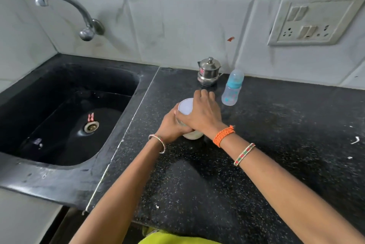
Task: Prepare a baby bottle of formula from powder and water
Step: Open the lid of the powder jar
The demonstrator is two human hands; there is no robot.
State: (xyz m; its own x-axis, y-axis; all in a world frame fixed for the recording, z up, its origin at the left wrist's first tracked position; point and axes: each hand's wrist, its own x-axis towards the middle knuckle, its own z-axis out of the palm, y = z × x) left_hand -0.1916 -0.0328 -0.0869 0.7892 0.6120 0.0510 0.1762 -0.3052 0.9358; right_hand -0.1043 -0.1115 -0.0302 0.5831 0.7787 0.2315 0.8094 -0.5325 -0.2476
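Note:
A round white-lidded jar (186,106) of pale powder stands on the black speckled counter (276,135). My left hand (173,125) wraps its side from the left. My right hand (203,113) lies over the lid, fingers curled around its far rim. Most of the jar's body is hidden; only its base shows below my hands. Just to the right stands a capped baby bottle (232,88) with a blue collar and a clear dome cap, upright and untouched. It looks empty.
A small lidded steel pot (209,72) stands against the tiled wall behind the jar. A black sink (65,117) with a wall tap (79,14) lies to the left. A switch and socket plate (314,20) hangs on the wall at right.

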